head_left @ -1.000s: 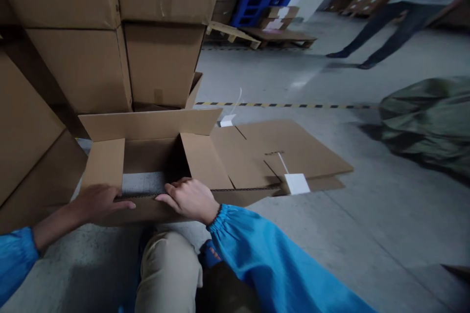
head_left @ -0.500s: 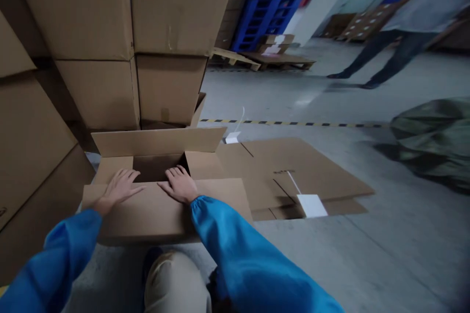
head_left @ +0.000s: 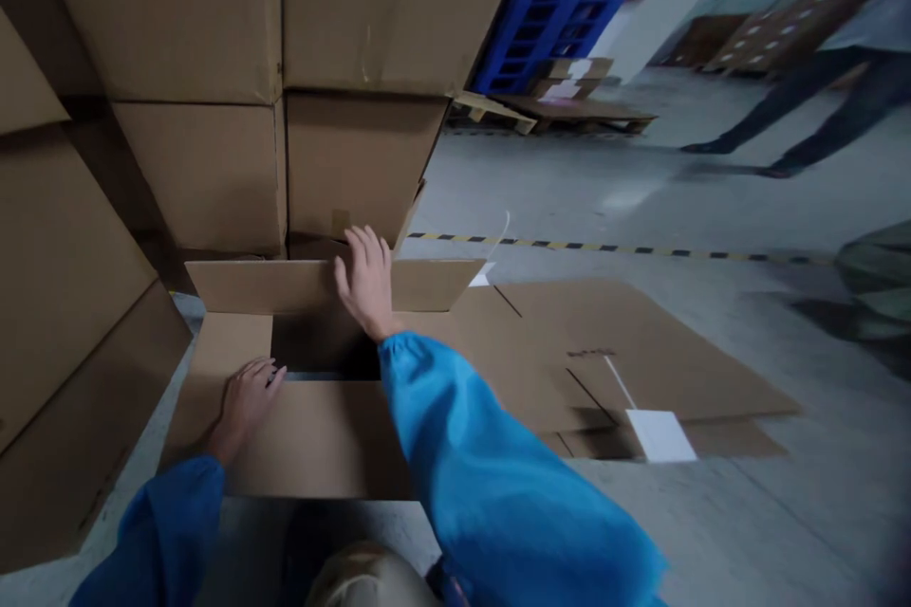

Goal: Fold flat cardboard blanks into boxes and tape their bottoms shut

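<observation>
A brown cardboard box (head_left: 313, 441) sits low in front of me with its top open and a dark interior. Its far flap (head_left: 242, 286) stands up, while the near flap lies folded outward toward me. My left hand (head_left: 248, 403) rests on the near left of the box, its fingers stretched over the near flap by the opening. At the far flap, my right hand (head_left: 366, 280) is raised with fingers extended above the flap's top edge. Neither hand grips anything that I can see. My right sleeve covers the right part of the box.
Stacked large cartons (head_left: 362, 166) rise behind and left of the box. Flattened cardboard (head_left: 641, 351) with a white card (head_left: 661, 436) lies to the right. Beyond are striped floor tape (head_left: 604, 248), blue pallets (head_left: 555, 19), a standing person (head_left: 811, 109) and a green covered bundle (head_left: 883, 270).
My right hand has moved from the near flap to the far flap. My left hand stays on the near flap, now lower in view. The near flap has tipped further down toward me.
</observation>
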The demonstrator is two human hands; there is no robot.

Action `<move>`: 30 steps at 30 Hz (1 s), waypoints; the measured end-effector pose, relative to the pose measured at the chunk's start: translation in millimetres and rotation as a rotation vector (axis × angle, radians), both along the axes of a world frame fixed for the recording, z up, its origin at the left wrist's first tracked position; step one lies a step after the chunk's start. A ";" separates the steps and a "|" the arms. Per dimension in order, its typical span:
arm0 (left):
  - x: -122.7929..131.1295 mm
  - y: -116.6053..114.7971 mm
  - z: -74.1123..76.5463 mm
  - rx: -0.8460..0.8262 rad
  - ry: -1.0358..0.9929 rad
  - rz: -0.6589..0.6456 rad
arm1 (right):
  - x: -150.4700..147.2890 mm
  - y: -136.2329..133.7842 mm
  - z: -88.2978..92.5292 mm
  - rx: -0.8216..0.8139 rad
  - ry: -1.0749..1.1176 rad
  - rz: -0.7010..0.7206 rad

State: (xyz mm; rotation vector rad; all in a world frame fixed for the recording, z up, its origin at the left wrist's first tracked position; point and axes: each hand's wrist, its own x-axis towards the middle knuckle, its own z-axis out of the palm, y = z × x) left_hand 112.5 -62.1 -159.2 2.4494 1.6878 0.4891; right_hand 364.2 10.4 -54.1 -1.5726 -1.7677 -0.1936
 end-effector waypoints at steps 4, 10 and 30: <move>-1.3 -6.1 0.6 0.117 -0.004 0.005 | -1.6 21.9 10.4 -0.182 -0.207 0.065; 0.6 -19.7 -5.6 0.584 0.018 0.133 | -11.3 -9.3 -18.4 -0.119 -0.254 -0.066; -3.6 -19.5 -5.6 0.568 -0.181 0.193 | -29.0 -114.5 -67.1 -0.224 -0.092 -0.020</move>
